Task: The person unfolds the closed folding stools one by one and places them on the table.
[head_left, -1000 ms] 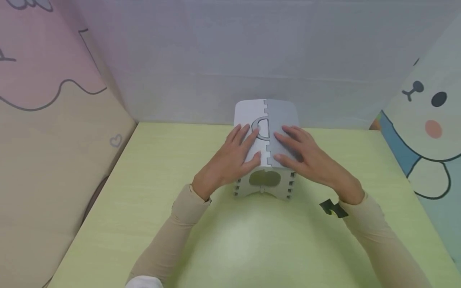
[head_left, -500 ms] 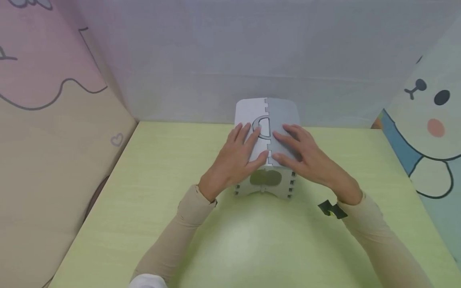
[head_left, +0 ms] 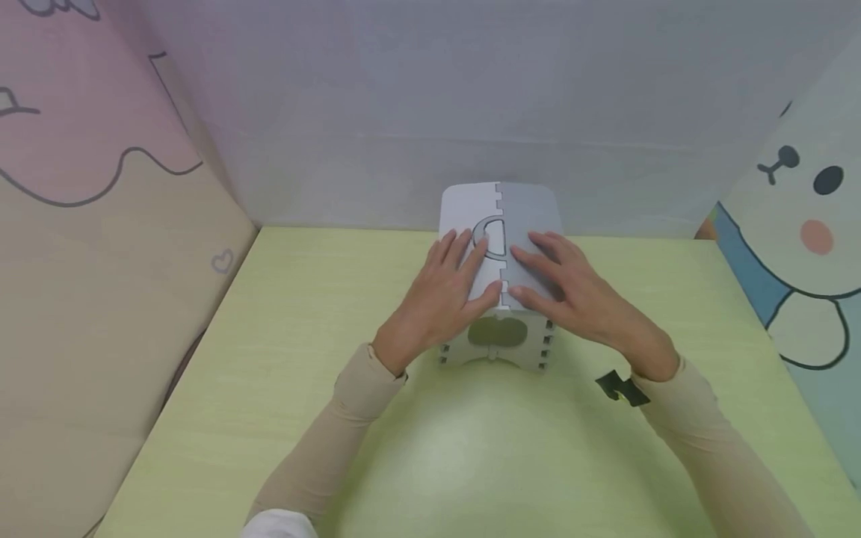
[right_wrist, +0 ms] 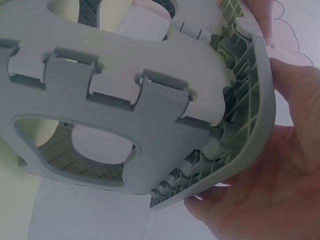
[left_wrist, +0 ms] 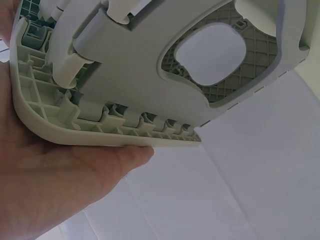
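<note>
A folding step stool (head_left: pixel 498 202), white on the left half and grey on the right, stands unfolded on the table with a D-shaped handle opening in its top. My left hand (head_left: pixel 437 295) rests on the white half, fingers spread toward the handle and thumb by the centre seam. On the grey half lies my right hand (head_left: pixel 578 291), fingers extended. In the left wrist view the left hand (left_wrist: pixel 65 185) lies along the ribbed edge of the top. The right wrist view has the right hand (right_wrist: pixel 270 185) against the top's edge, with hinged side panels (right_wrist: pixel 120 95) below.
The pale yellow-green table (head_left: pixel 323 299) spreads around the stool on both sides and in front. A grey wall sheet (head_left: pixel 403 97) rises close behind it. Cartoon-printed panels (head_left: pixel 800 224) flank the table. A dark patch (head_left: pixel 622 388) sits by the right cuff.
The left hand has shifted slightly right, its thumb now at the centre seam. The right hand and the stool stay almost in place.
</note>
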Demonstrator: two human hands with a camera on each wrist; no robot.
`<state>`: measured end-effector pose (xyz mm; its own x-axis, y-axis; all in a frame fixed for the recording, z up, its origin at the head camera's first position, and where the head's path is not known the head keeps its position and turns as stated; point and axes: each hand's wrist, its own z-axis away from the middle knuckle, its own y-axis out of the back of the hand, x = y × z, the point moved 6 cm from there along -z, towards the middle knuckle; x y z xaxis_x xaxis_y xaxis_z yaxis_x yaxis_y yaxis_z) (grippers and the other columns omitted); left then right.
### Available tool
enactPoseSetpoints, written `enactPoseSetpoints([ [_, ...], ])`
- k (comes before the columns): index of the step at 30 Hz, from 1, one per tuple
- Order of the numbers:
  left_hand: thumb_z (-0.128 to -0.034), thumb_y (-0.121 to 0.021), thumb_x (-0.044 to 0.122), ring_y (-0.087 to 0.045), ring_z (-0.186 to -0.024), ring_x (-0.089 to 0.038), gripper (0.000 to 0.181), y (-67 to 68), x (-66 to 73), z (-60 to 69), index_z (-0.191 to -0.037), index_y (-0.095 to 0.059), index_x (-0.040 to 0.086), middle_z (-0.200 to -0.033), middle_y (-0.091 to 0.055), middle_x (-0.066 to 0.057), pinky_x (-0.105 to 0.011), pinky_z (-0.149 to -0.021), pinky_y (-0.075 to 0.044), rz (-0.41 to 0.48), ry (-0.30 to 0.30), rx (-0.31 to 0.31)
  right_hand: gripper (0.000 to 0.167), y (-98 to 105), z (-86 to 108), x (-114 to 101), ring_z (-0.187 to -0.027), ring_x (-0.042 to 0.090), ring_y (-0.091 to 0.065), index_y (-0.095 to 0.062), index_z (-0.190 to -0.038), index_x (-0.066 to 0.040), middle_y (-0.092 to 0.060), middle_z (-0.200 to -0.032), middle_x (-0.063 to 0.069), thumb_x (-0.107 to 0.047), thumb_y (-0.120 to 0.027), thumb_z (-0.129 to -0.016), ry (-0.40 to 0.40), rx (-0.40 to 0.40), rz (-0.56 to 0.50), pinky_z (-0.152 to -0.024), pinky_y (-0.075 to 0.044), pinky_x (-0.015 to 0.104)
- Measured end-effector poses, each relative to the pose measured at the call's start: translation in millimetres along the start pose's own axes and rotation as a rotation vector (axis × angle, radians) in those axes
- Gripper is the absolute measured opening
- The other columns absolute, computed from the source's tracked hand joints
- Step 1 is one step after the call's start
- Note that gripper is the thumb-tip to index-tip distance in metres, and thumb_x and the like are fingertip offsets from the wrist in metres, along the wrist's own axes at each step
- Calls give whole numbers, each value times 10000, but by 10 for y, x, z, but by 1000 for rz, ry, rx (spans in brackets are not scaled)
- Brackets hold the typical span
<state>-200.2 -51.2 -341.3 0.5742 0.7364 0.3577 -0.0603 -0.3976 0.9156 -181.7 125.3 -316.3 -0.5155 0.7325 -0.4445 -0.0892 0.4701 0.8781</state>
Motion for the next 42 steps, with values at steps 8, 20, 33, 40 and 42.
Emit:
enactPoseSetpoints([
  [8,-1089,-398,441,-145,-1551,-376,667,-3,29,-11,-1611,-291,41,-1662,-249,-197,-505,-1264,-114,-6,-26,18,613,26,9,-7,-1506,461,-209,-479,-1532,-54,-322,-1609,245,-271,-675,-993,30,20,24,-1151,-252,697],
  [20,-1090,-358,453,-141,-1549,-384,676,-19,60,-45,-1626,-247,57,-1664,-235,-189,-491,-1268,-94,-30,-13,11,607,18,41,24,-1506,464,-204,-452,-1548,-53,-293,-1625,249,-298,-630,-1022,44,42,32,-1141,-251,715],
  [33,-1087,-365,480,-145,-1558,-345,700,1,44,-36,-1631,-233,60,-1670,-244,-171,-427,-1274,-67,4,-8,70,613,-19,76,55,-1530,434,-147,-378,-1590,-75,-228,-1662,221,-392,-502,-1079,45,60,47,-1188,-180,675],
  [40,-1103,-324,416,-252,-1520,-325,650,53,-61,16,-1590,-304,-14,-1615,-331,-206,-363,-1265,-133,126,-16,194,560,84,230,163,-1493,401,-259,-458,-1530,-23,-340,-1609,192,-291,-587,-1056,53,197,-81,-1184,-249,618],
  [42,-1110,-304,389,-303,-1493,-316,617,94,-132,53,-1576,-342,-13,-1584,-375,-201,-388,-1250,-196,173,8,245,507,124,273,195,-1454,389,-336,-508,-1487,-10,-420,-1559,185,-237,-610,-1045,50,272,-95,-1185,-282,565],
])
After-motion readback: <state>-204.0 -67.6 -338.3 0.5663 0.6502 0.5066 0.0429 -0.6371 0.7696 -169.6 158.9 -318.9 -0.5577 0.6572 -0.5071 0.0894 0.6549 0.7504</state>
